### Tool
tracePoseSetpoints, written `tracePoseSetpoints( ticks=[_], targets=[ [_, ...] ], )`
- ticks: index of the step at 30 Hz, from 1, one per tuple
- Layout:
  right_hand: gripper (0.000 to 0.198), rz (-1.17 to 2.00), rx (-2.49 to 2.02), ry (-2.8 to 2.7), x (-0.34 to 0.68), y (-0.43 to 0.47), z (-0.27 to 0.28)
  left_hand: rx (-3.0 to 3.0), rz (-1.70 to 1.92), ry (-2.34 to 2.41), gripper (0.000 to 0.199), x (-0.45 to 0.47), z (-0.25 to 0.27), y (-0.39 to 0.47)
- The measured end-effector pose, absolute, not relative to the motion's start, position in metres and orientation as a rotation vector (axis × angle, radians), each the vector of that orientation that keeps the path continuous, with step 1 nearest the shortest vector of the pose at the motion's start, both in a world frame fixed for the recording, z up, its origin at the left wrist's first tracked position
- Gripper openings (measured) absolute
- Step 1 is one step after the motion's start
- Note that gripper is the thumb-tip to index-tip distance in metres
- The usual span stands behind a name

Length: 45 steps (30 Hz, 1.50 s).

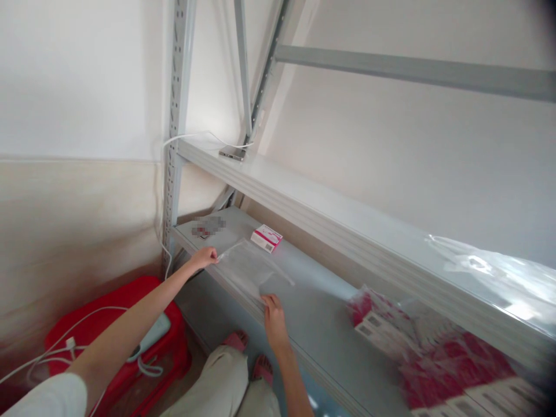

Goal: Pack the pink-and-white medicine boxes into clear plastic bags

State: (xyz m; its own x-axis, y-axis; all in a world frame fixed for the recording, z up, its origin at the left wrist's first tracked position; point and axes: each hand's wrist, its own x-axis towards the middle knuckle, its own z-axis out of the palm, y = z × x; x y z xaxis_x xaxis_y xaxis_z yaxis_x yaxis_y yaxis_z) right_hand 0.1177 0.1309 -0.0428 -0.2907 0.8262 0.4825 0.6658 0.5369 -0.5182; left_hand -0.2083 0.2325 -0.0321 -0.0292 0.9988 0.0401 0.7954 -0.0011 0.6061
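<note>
A clear plastic bag lies spread over the lower grey shelf, close to its front edge. My left hand pinches the bag at its left side, fingers closed. My right hand has its fingers closed on the bag's near right edge. Just behind the bag rests a small white and pink box, flat on the shelf and apart from both hands. The bag looks flat, and nothing inside it can be made out.
Several pink and white boxes in clear wrapping lie at the shelf's right. On the upper shelf are a phone with a white cable and clear plastic. A red stool stands at left, cables across it. A blurred item lies behind my left hand.
</note>
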Motion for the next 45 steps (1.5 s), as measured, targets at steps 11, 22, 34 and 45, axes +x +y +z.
tracePoseSetpoints(
  ticks=[11,22,34,45],
  targets=[
    [0.036,0.224,-1.272,-2.136,0.107,0.142,-0.042,1.561,0.997,1.781,0.027,-0.215,-0.025,0.213],
    [0.030,0.286,-1.223,-2.162,0.109,0.130,-0.041,1.536,0.889,1.954,0.017,-0.213,-0.025,0.199],
    [0.058,0.097,-1.481,-2.171,0.105,0.107,-0.019,1.384,0.920,2.276,0.035,-0.198,-0.035,0.187],
    [0.041,-0.705,-2.257,-1.447,0.348,0.150,0.075,1.596,1.287,2.459,0.041,-0.142,0.016,0.159]
  ],
)
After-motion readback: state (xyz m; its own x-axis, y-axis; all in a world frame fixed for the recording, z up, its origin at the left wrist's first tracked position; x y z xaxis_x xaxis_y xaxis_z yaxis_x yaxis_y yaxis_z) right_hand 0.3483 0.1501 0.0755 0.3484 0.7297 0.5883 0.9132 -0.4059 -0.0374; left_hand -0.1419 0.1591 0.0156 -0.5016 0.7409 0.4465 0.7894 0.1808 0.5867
